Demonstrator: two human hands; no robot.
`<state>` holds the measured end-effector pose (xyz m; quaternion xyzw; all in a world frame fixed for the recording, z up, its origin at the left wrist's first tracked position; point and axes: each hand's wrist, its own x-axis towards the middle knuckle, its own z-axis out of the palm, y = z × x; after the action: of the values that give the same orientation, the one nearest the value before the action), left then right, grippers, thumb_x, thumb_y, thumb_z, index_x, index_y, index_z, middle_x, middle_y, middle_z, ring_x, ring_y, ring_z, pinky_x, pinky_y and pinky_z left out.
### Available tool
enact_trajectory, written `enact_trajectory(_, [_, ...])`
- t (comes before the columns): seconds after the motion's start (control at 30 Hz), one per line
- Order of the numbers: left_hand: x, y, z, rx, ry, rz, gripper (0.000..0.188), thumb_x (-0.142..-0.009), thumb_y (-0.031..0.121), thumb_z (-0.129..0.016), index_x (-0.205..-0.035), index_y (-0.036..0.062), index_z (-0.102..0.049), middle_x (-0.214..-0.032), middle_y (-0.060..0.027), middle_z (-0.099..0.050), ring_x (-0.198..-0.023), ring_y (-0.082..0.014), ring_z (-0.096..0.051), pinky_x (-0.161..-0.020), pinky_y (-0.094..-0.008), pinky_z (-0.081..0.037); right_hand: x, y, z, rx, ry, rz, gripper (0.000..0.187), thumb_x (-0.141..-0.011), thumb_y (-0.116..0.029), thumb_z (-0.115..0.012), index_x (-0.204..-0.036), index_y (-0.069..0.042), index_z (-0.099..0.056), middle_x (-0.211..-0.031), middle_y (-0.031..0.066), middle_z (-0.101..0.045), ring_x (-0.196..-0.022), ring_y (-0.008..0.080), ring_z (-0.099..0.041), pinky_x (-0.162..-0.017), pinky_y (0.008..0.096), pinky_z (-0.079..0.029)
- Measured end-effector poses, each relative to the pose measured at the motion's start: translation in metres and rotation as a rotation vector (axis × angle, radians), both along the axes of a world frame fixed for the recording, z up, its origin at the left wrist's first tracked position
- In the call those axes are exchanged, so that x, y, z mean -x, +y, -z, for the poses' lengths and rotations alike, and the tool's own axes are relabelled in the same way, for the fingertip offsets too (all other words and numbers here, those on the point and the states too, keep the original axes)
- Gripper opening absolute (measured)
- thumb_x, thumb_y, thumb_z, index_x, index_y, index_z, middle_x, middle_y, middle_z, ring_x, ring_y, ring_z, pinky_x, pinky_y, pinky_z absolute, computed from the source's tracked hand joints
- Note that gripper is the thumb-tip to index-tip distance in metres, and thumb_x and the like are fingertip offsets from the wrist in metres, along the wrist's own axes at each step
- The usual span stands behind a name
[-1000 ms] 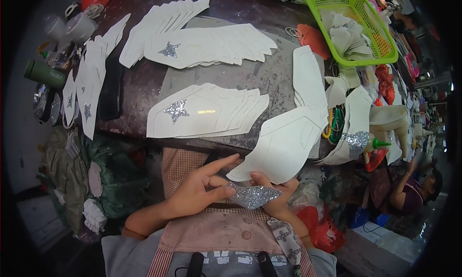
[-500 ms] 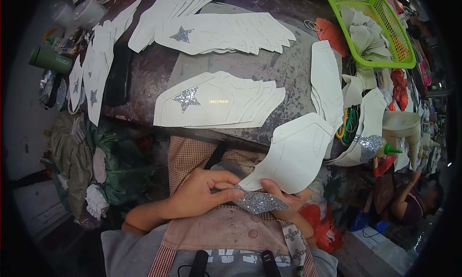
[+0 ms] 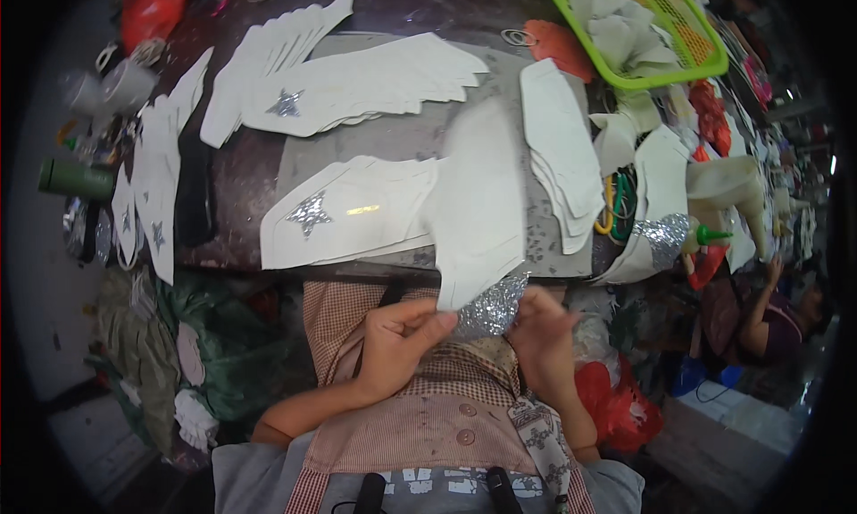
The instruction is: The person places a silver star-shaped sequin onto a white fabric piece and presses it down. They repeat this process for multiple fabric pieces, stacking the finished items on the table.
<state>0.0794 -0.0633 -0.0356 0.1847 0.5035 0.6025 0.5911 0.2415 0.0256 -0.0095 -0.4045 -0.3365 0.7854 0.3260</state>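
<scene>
My left hand (image 3: 399, 346) pinches the lower corner of a white shoe upper piece (image 3: 478, 206), its thumb on the front by the glitter edge. The piece stands up over the table's near edge, its top blurred by motion. Along its lower end runs a silver glitter patch (image 3: 489, 309). Close beside the patch's right side is my right hand (image 3: 544, 340), its fingers smeared; whether they touch it I cannot tell. Behind the raised piece lies a fanned stack of white pieces (image 3: 357, 215) with a silver star (image 3: 310, 214) on top.
More white stacks lie at the far left (image 3: 357, 81), left edge (image 3: 159, 183) and right (image 3: 562, 148). A green basket (image 3: 705, 72) holds white pieces. Scissors with yellow and green handles (image 3: 619, 206) and a green-tipped bottle (image 3: 710, 235) are at right. A co-worker (image 3: 772, 322) sits farther right.
The white piece has swung upright and moved away from my body toward the table. My right hand has shifted from gripping its lower edge to beside the glitter patch. The view has turned slightly.
</scene>
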Motion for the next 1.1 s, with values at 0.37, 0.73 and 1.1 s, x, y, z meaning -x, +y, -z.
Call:
enact_trajectory(0.37, [-0.003, 0.005, -0.008, 0.006, 0.101, 0.386, 0.038, -0.086, 0.002, -0.065, -0.12, -0.0078, -0.05, -0.096, -0.0122, -0.069, -0.085, -0.0064, -0.06, -0.071, -0.02, -0.047, -0.039, -0.028, -0.001, -0.367, -0.297, -0.108, 0.022, -0.077, -0.003, -0.073, -0.096, 0.002, -0.063, -0.093, 0.0068, -0.065, -0.085, 0.0103, -0.059, -0.077, 0.0237, -0.045])
enact_trajectory(0.73, [-0.005, -0.001, -0.009, 0.018, 0.209, 0.452, 0.035, -0.084, 0.003, -0.067, -0.114, -0.0067, -0.054, -0.092, -0.012, -0.07, -0.085, -0.0092, -0.062, -0.076, -0.0241, -0.048, -0.04, -0.022, 0.003, -0.308, -0.221, -0.141, 0.017, -0.078, 0.003, -0.07, -0.093, 0.005, -0.062, -0.089, 0.0072, -0.065, -0.082, 0.0109, -0.06, -0.075, 0.0245, -0.048])
enact_trajectory(1.1, [-0.002, 0.01, -0.017, 0.031, -0.034, 0.328, 0.042, -0.08, 0.003, -0.071, -0.117, -0.0055, -0.054, -0.111, -0.0111, -0.063, -0.1, -0.0152, -0.06, -0.087, -0.0284, -0.049, -0.031, -0.026, 0.008, -0.181, -0.197, -0.246, 0.013, -0.079, -0.002, -0.073, -0.079, 0.001, -0.06, -0.085, 0.0034, -0.063, -0.08, 0.0065, -0.056, -0.073, 0.0222, -0.044])
